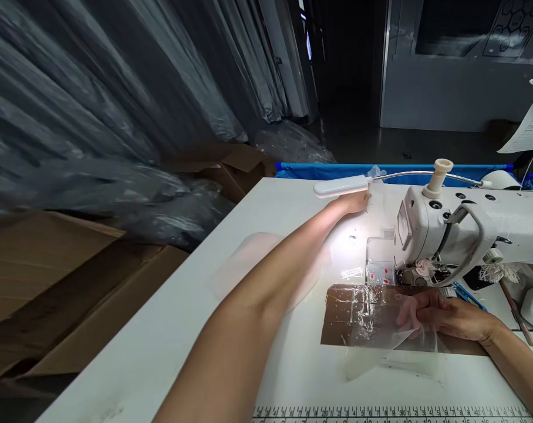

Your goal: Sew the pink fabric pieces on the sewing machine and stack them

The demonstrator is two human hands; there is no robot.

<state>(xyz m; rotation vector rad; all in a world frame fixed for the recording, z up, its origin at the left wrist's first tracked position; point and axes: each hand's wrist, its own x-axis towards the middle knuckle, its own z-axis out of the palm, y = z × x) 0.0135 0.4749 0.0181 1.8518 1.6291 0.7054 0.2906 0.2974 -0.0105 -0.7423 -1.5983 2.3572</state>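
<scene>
Sheer fabric (418, 343) lies pinched between right fingers (429, 315); left fingers (365, 200) too small to judge.

Open cardboard box (41, 252) at left, crumpled plastic (169, 197) beside it; grey curtain (117, 76) behind; printed paper (528, 129) far right.

A lamp (341, 186) brightens the table (343, 249) while the doorway (350, 70) seems nearly black.

At four o'clock, the sheer cloth (401, 339) looks thin and smooth, the brown sheet (343, 320) glossy; at three, the sewing machine (528, 226) gleams; at eight, matt cardboard (108, 305); at nine, crinkled, shiny plastic sheeting (169, 202).
</scene>
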